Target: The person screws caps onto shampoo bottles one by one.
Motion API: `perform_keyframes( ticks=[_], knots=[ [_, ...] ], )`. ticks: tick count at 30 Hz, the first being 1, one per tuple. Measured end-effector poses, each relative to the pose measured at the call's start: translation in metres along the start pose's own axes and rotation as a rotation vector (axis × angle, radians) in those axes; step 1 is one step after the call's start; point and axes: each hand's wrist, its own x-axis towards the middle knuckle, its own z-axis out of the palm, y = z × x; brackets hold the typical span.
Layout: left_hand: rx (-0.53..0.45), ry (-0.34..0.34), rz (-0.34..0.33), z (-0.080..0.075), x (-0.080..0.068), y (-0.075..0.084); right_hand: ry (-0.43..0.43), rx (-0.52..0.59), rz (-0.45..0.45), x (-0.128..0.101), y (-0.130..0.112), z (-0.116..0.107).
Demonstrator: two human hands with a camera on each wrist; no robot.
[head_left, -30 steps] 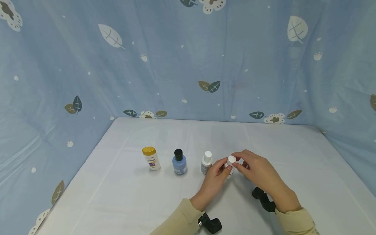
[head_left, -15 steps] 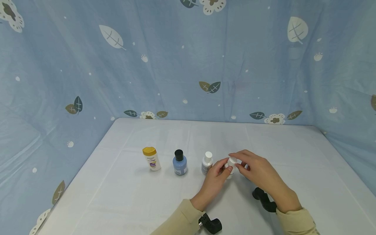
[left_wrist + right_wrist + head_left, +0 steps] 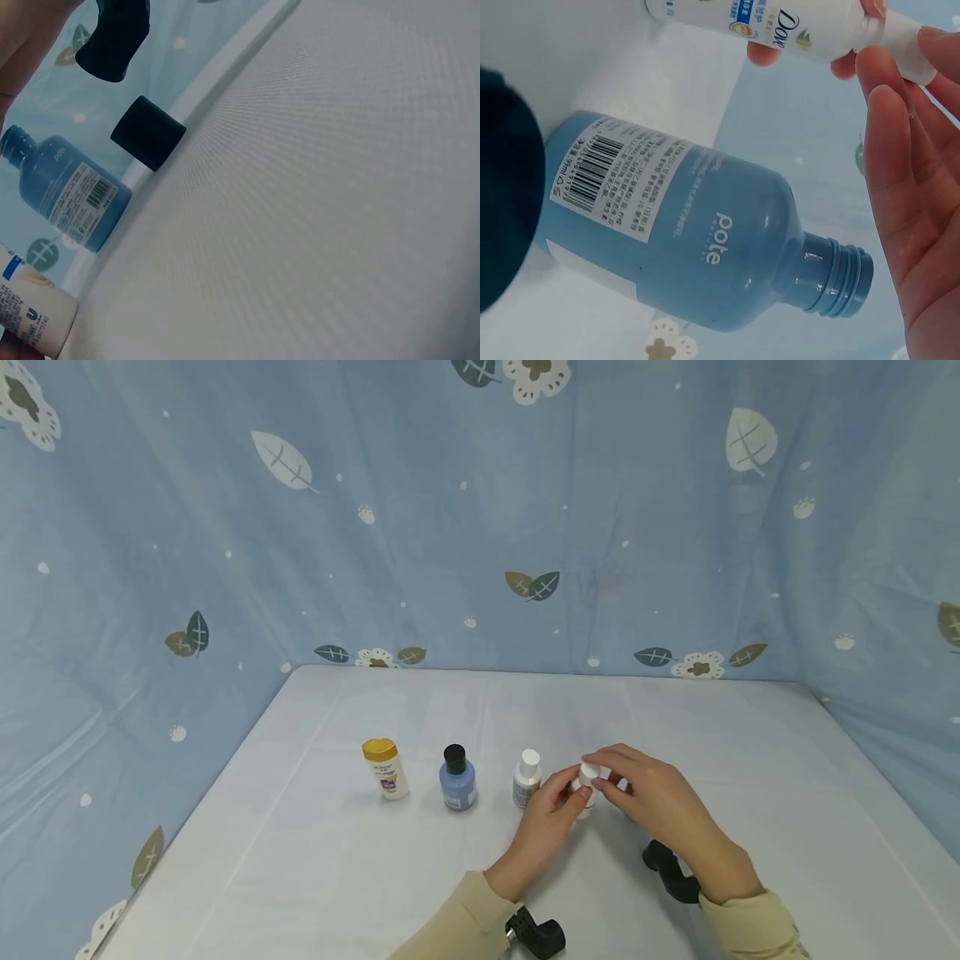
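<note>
Between my hands is a small white Dove bottle [image 3: 776, 26] with a white screw cap [image 3: 589, 773]. My left hand [image 3: 546, 831] grips its body, thumb on the near side and fingers round the back. At the bottle's top my right hand [image 3: 667, 797] pinches the cap between thumb and fingers. An uncapped blue pote bottle [image 3: 697, 232] stands beside the Dove bottle, its threaded neck bare. That blue bottle is mostly hidden behind my right hand in the head view. On the tabletop near it sits a black cap [image 3: 148, 133].
Left of my hands stand a small white-capped bottle [image 3: 527, 779], a blue bottle with a black cap [image 3: 457, 781] and a white bottle with a yellow cap [image 3: 386, 770]. A white cloth covers the table [image 3: 315, 877]; a patterned blue curtain [image 3: 420, 527] rises behind it.
My right fingers have shifted around the white cap, the index finger reaching farther across its top. The left hand keeps its grip, and the standing bottles stay put.
</note>
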Motion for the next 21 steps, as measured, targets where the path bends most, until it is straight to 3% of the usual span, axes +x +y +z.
perform_keyframes(
  ticks=[8,14,21],
  knots=[
    [-0.014,-0.003,0.019,-0.003,-0.006,0.023,0.017,-0.002,0.037,0.001,-0.002,0.004],
    [-0.010,0.010,0.016,0.002,-0.001,0.001,0.034,-0.024,0.068,0.000,-0.003,0.006],
    [0.004,0.015,-0.001,0.000,0.000,0.001,0.057,-0.038,0.071,0.001,-0.002,0.009]
  ],
)
